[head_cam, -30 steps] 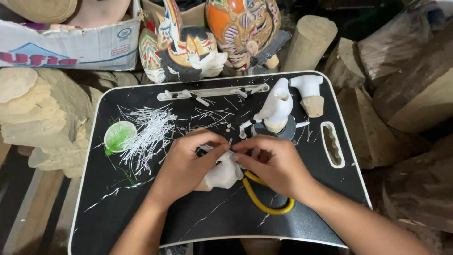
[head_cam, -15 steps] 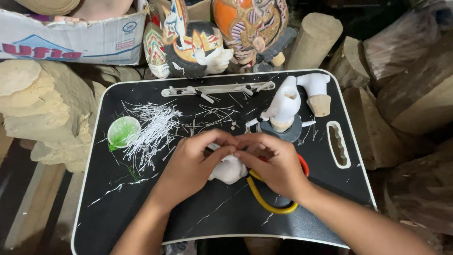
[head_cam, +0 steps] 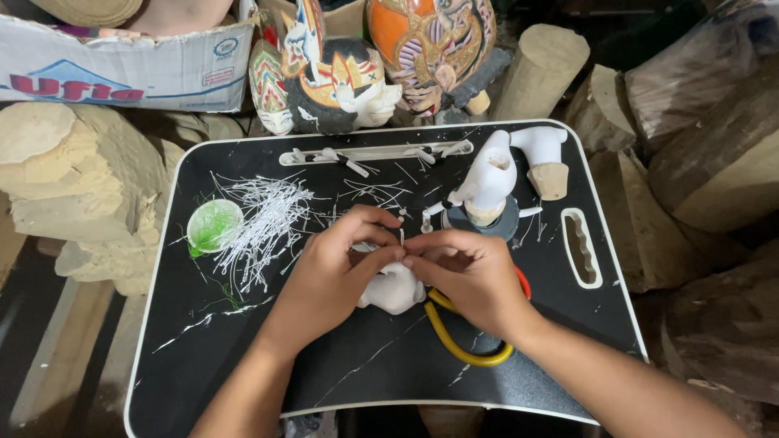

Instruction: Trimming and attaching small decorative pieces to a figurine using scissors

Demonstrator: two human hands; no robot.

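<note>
While both hands work at frame centre, the black tray (head_cam: pixel 243 357) fills most of the view, wood blocks (head_cam: pixel 73 186) at left, painted masks (head_cam: pixel 349 73) along the top. White strip pile (head_cam: pixel 264 219) sits upper left on the tray, green disc (head_cam: pixel 213 225) just beside it. Left hand (head_cam: pixel 329 280) and right hand (head_cam: pixel 475 276) meet fingertip to fingertip, both pinched closed on a thin white strip (head_cam: pixel 402 237) above a small white carved piece (head_cam: pixel 395 289). Yellow scissors (head_cam: pixel 454 337) lie under the right hand.
</note>
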